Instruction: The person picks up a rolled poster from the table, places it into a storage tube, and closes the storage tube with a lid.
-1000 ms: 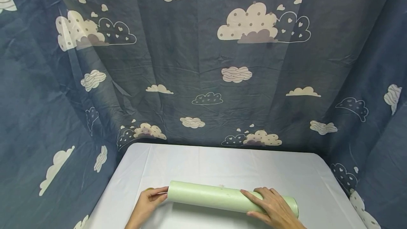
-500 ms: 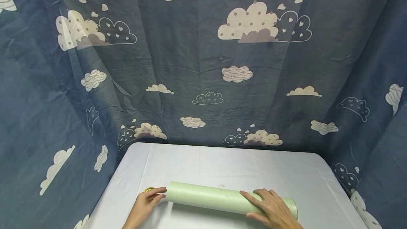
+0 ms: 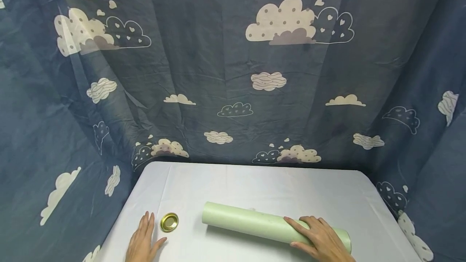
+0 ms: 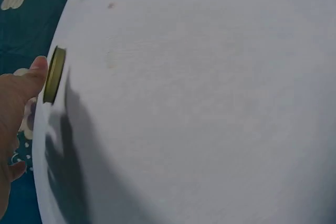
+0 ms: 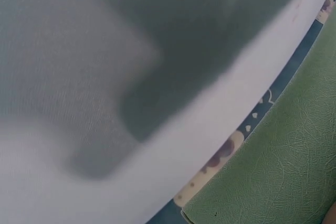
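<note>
Lying on the white table [image 3: 269, 185], a shallow round gold-coloured lid [image 3: 169, 222] is positioned between the left hand [image 3: 143, 239] and the near end of a light-green cylinder [image 3: 247, 222]. The lid is placed hollow side up, with its raised rim and recessed centre exposed. The two hands are set well apart. Nothing is held by the left hand: its fingers are extended forward, its thumb is spread toward the lid, and a narrow gap is left between thumb and lid in the head view. In the left wrist view, a digit is seen right at the lid's rim, and contact cannot be judged from that angle.

The cylinder is laid on its side, angled slightly across the table. It is gripped near its right end by the right hand [image 3: 320, 239], with the fingers placed over the top and the thumb on the near side. A shadow is cast below it; whether it is lifted cannot be told. In the right wrist view, a finely creased surface is shown.

The table is enclosed by dark blue fabric [image 3: 233, 60] printed with pale clouds and hearts.
</note>
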`<move>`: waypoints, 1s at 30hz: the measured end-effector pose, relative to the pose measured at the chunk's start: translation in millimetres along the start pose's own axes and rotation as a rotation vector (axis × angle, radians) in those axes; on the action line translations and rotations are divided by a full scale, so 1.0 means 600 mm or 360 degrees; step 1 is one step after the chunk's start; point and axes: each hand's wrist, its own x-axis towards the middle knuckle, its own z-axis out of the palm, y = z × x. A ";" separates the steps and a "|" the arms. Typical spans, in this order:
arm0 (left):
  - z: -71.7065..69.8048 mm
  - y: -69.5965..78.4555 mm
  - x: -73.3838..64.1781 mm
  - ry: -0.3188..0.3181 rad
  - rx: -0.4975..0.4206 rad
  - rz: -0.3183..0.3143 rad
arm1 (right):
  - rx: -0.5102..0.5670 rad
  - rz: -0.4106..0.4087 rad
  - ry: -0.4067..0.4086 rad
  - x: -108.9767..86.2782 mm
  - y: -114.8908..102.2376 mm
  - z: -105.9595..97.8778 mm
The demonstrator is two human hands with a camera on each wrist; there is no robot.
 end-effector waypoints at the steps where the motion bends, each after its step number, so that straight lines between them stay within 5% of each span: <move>1: 0.005 -0.001 -0.002 -0.0029 0.0007 0.0002 | 0.0002 -0.0003 -0.0005 0.000 -0.001 0.001; 5: 0.020 0.010 0.001 -0.0156 0.0022 -0.0014 | 0.0005 -0.0011 -0.0018 0.001 -0.006 0.006; 16: 0.034 0.043 0.049 -0.0261 0.0006 -0.0044 | -0.0044 -0.0036 0.0013 0.000 -0.010 0.009; 30: 0.042 0.054 0.052 -0.0352 0.0101 -0.0035 | -0.0038 -0.0072 0.0030 -0.002 -0.006 0.012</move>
